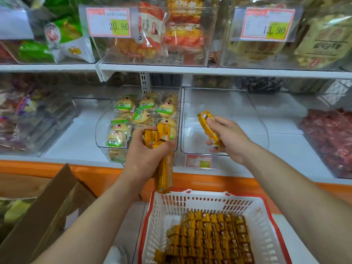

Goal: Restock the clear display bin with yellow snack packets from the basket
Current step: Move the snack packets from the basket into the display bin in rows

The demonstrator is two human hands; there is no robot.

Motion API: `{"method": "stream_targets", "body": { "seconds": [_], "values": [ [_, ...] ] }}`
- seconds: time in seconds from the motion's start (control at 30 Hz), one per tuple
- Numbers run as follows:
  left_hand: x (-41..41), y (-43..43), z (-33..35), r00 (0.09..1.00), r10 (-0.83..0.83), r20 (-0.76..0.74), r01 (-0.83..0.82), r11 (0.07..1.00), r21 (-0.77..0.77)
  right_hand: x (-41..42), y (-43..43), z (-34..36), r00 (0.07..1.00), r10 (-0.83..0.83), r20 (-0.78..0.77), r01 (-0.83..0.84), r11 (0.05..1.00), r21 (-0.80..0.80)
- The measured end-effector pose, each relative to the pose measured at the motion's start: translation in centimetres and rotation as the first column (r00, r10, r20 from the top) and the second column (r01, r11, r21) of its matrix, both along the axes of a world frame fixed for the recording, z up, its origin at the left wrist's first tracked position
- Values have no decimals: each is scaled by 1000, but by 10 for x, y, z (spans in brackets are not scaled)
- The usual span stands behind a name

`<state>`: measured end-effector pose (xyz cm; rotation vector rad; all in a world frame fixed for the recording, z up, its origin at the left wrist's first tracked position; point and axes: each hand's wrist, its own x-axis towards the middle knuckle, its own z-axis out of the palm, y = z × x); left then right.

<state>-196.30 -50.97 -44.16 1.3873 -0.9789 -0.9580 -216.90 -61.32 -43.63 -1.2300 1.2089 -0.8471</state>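
Observation:
My left hand (144, 155) grips a bunch of yellow snack packets (163, 161) above the basket's far rim, some sticking up, some hanging down. Over the front of the clear display bin (253, 119), which shows nothing inside, my right hand (231, 140) holds a yellow packet (208, 128), tilted. The white basket with a red rim (169, 206) sits low in the middle, with several rows of yellow packets (209, 239) in it.
A neighbouring clear bin (106, 121) with green-labelled round cakes stands left of the display bin. More bins of snacks fill the upper shelf and both sides. An open cardboard box (47, 212) is at the lower left. An orange shelf edge (209, 180) runs below the bins.

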Motion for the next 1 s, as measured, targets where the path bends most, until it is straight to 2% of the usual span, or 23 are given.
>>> {"method": "stream_targets", "body": {
  "seconds": [0.17,0.3,0.43,0.57,0.63,0.8,0.9,1.0],
  "values": [
    [7,-16,-8,999,-5,49,6,1000,-10,12,-76,-29,985,67,-157,-66,998,14],
    [10,-29,-16,997,6,82,-5,1000,-13,29,-133,-47,935,-116,-335,43,975,-218],
    [13,-38,-22,994,3,107,0,1000,-30,53,-181,-58,888,-227,-400,65,923,-379],
    [17,-42,-27,991,-6,131,10,999,-36,67,-202,-71,821,-253,-513,-26,880,-475],
    [20,-43,-29,990,-10,138,14,999,-31,70,-206,-80,808,-249,-534,-57,869,-492],
    [25,-44,-34,987,7,159,-2,999,-35,74,-212,-85,831,-312,-460,96,896,-434],
    [25,-43,-34,989,9,149,-7,1000,-18,71,-206,-77,808,-268,-525,62,925,-376],
    [22,-41,-32,991,16,132,-15,1000,-6,61,-177,-53,811,-277,-514,73,922,-381]
  ]
}}
